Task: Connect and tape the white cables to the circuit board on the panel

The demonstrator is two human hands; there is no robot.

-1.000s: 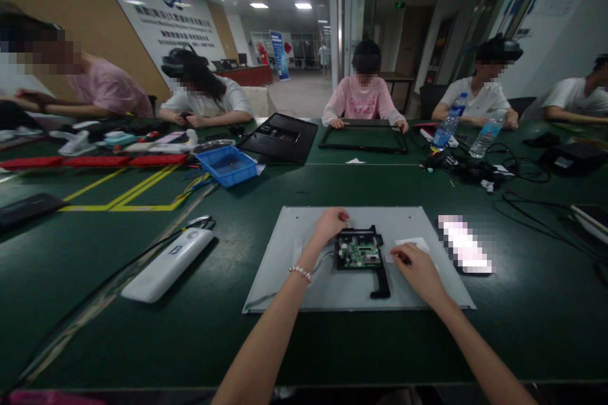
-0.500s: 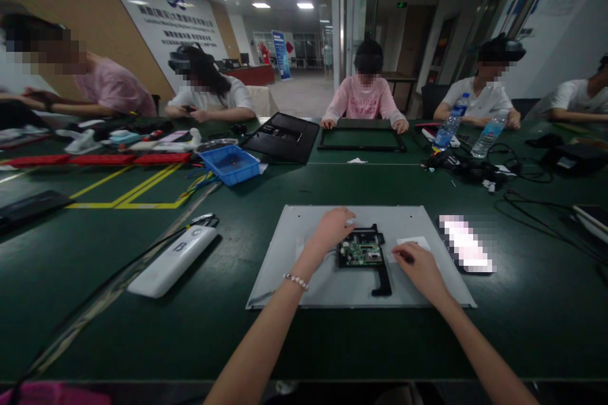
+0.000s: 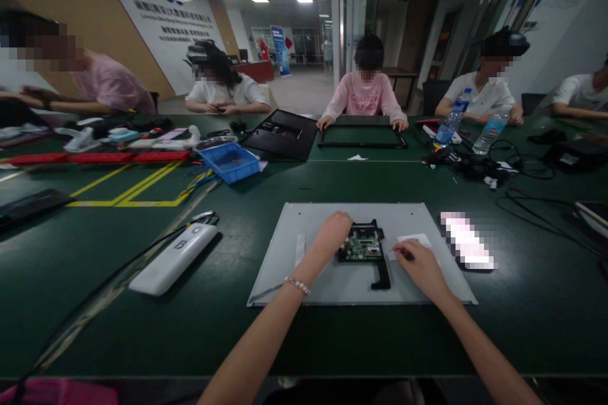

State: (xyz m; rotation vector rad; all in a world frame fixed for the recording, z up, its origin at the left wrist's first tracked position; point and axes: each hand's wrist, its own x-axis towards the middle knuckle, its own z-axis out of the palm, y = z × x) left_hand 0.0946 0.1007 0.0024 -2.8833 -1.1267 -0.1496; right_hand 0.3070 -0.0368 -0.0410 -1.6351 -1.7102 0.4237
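Observation:
A black bracket point(image 3: 382, 275) carrying a green circuit board point(image 3: 361, 249) lies on the back of a flat grey metal panel point(image 3: 280, 253). My left hand point(image 3: 334, 231) wears a beaded bracelet and is at the bracket's upper left corner, its fingers closed around the edge there; the fingertips are partly hidden. To the right of the board, my right hand point(image 3: 422, 261) hovers low with thumb and fingers pinched together. What the pinch holds, if anything, cannot be made out. Beside those fingers a white label point(image 3: 417, 240) lies on the panel.
Left of the panel is a white power bank point(image 3: 175, 259) with black cables. A phone point(image 3: 468, 242) lies at its right. Further back are a blue tray point(image 3: 230, 164), a black frame point(image 3: 363, 145) under a co-worker's hands, a black cover point(image 3: 280, 136) and water bottles point(image 3: 490, 130).
My left hand's fingers, stretched over the bracket's top corner before, have curled in and drawn slightly left. My right hand stays nearly still. The view has shifted a little.

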